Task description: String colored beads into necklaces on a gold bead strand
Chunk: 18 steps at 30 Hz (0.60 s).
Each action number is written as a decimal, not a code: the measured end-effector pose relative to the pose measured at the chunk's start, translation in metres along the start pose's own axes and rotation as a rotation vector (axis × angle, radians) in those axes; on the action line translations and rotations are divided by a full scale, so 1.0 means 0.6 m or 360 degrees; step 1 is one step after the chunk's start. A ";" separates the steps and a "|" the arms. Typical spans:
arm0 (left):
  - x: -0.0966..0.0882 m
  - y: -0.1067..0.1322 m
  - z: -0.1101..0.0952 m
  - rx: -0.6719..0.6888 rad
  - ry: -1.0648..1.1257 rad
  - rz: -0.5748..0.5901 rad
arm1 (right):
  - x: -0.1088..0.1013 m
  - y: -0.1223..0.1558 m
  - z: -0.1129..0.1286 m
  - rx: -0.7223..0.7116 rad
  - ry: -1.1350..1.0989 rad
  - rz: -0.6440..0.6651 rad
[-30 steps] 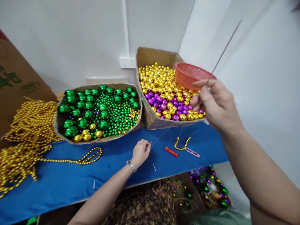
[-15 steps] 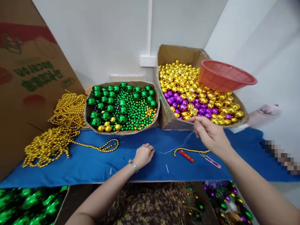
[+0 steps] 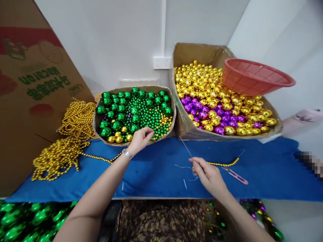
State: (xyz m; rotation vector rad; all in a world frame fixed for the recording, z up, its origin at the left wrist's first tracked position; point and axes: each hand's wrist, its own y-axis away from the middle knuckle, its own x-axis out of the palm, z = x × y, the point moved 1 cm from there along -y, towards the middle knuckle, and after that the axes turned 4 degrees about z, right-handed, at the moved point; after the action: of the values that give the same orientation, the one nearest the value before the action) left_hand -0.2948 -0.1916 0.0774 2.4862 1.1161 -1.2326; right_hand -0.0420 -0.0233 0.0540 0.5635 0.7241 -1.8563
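My right hand [image 3: 208, 173] pinches a long thin needle [image 3: 186, 147] over the blue cloth, its tip pointing up and left. A loose thread [image 3: 193, 177] trails below these fingers. At the front right edge of the cardboard box of green beads [image 3: 151, 116] is my left hand [image 3: 140, 138], thumb and fingers pressed together; whatever may be between them is too small to make out. A short string of gold beads [image 3: 228, 164] lies beyond the right hand, beside pink-handled thread snips [image 3: 237, 176].
A second box [image 3: 188, 129] holds gold and purple balls, with a red plastic basket [image 3: 257, 77] on top. Gold bead strands [image 3: 57, 156] are heaped at left by a tall carton [image 3: 27, 111]. A small white stick [image 3: 185, 184] lies on the blue cloth [image 3: 156, 178].
My left hand has moved up and left to the green bead box. My right hand has come down and left with the needle, now covering where the red item lay.
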 end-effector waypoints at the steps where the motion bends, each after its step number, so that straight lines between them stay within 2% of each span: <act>1: -0.002 -0.019 0.008 -0.0007 -0.0159 0.0058 | 0.006 0.002 -0.001 -0.0007 -0.0035 -0.0005; 4: 0.005 -0.062 0.024 0.0016 -0.0562 0.0288 | 0.019 0.004 -0.003 -0.0036 -0.0078 -0.0007; 8: 0.031 -0.087 0.030 0.0062 -0.0711 0.0437 | 0.027 0.002 -0.009 -0.0050 -0.0097 -0.0003; 13: 0.054 -0.087 0.025 0.0070 -0.0790 0.0383 | 0.042 -0.001 -0.011 -0.0076 -0.0077 0.0007; 18: 0.042 -0.069 0.024 0.0072 -0.0695 0.0251 | 0.055 -0.008 0.000 -0.0089 -0.0076 -0.0046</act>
State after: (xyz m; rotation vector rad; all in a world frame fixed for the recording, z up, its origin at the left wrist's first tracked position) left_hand -0.3220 -0.1542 0.0571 2.1293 0.7739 -1.6548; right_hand -0.0583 -0.0431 0.0332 0.4736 0.7531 -1.8641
